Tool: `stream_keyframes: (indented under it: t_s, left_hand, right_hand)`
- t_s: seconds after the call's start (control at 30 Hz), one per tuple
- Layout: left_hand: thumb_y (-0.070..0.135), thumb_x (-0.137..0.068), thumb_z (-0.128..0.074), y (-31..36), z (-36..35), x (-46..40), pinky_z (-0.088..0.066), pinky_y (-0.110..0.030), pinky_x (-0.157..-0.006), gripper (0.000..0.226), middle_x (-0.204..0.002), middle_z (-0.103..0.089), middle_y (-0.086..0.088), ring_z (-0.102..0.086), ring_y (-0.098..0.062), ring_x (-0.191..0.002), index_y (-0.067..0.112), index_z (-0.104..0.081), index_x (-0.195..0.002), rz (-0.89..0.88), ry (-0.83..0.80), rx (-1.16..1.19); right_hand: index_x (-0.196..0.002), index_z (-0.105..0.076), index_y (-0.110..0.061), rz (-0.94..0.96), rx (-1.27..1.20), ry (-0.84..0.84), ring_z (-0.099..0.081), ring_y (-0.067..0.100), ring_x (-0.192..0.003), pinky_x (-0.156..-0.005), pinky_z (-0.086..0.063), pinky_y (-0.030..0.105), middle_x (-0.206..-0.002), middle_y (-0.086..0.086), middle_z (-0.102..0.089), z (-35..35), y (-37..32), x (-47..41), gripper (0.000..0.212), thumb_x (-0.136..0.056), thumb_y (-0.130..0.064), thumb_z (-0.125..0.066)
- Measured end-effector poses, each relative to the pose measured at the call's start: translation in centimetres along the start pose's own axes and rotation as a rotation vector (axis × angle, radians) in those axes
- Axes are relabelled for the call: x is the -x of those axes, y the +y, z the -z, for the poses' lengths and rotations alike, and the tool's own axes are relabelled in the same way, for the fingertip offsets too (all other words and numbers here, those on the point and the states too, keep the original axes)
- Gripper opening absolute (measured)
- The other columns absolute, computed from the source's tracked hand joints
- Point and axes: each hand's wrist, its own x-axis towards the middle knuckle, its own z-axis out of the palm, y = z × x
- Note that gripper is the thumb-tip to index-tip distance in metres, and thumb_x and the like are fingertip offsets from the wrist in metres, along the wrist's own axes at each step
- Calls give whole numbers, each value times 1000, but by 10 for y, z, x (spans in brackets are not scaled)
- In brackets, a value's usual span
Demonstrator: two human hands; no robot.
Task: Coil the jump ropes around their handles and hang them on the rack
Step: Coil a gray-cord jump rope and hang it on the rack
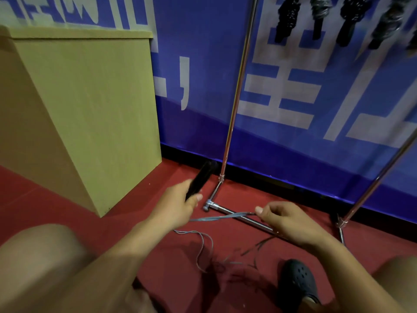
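— Handles (199, 179) first: where are they?

— Black, gripped in the left hand (180, 199), fingers curled round them, pointing up toward the rack (234, 105).

— And the right hand (291, 220)?

— Its thumb and fingers pinch the thin grey rope (222, 216), stretched taut between both hands above the rack's base bar. The slack lies looped on the red floor (67, 199), near a dark shoe (297, 281).

— Anything hung?

— Coiled ropes (320, 16) dangle at the top.
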Motion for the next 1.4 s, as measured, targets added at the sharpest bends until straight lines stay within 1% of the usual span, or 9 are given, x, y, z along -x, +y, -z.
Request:
stream_keyframes:
  t_s: [0.13, 0.27, 0.37, 0.43, 0.53, 0.7, 0.97, 1.17, 1.4]
  left_hand:
    - [29, -92, -65, 7, -13, 14, -55, -39, -69, 7, -75, -69, 1, -68, -17, -68, 22, -65, -91, -5, -252, -94]
    - [35, -95, -59, 22, -21, 25, -44, -32, -58, 12, -67, -56, 8, -52, -8, -56, 24, -59, -89, -75, -390, 23]
    - [36, -98, -56, 32, -24, 30, -45, -24, -53, 15, -67, -56, 7, -54, -8, -54, 22, -59, -105, -62, -400, 149]
    - [34, -99, -57, 35, -25, 31, -46, -25, -52, 16, -63, -56, 6, -54, -8, -52, 18, -58, -101, -33, -393, 183]
    - [36, -100, -55, 35, -23, 30, -48, -32, -59, 17, -64, -59, 4, -59, -10, -58, 21, -57, -91, -21, -398, 149]
    - [23, -103, -53, 40, -24, 34, -59, -37, -60, 8, -83, -67, -10, -75, -26, -80, 18, -59, -105, 104, -492, 396]
    - [29, -104, -50, 46, -20, 35, -49, -26, -47, 16, -90, -72, -3, -65, -18, -58, 17, -59, -107, 153, -530, 428]
    - [38, -100, -57, 46, -19, 35, -48, -22, -44, 29, -86, -68, -1, -63, -13, -55, 11, -59, -111, 184, -596, 432]
    - [42, -95, -57, 51, -17, 40, -50, -22, -46, 42, -84, -69, 1, -62, -14, -56, 10, -60, -123, 180, -879, 495]
  right_hand:
    - [-79, -66, -11, 82, -99, 72, -40, 3, -57, -57, -34, 18, -60, -13, -50, 4, -3, 6, 18, -92, -24, -67]
    - [-80, -65, -21, 122, 21, 294, -47, 0, -55, -57, -38, 18, -58, -14, -57, 1, 0, 7, 16, -95, -27, -63]
    - [-81, -64, -26, 127, 160, 442, -53, 1, -62, -58, -38, 14, -61, -9, -59, -5, -3, 8, 13, -92, -31, -64]
    - [-83, -65, -25, 139, 188, 471, -54, 3, -66, -59, -39, 15, -62, -8, -60, -8, -5, 8, 12, -92, -32, -64]
    - [-85, -66, -24, 153, 204, 489, -57, 3, -72, -62, -41, 19, -67, -9, -63, -10, -8, 6, 13, -93, -35, -64]
    - [-87, -67, -24, 210, 260, 512, -57, 0, -73, -66, -44, 21, -73, -14, -63, -14, -12, 6, 13, -92, -36, -64]
    - [-89, -67, -26, 217, 284, 528, -59, 4, -74, -68, -49, 30, -75, -12, -66, -13, -13, 9, 13, -93, -37, -62]
    - [-85, -72, -28, 244, 128, 531, -61, -1, -75, -68, -44, 15, -77, -17, -69, -11, -16, 10, 5, -90, -28, -69]
    - [-86, -72, -27, 290, -222, 410, -66, -3, -82, -78, -48, 13, -86, -17, -74, -15, -27, 7, 14, -90, -14, -69]
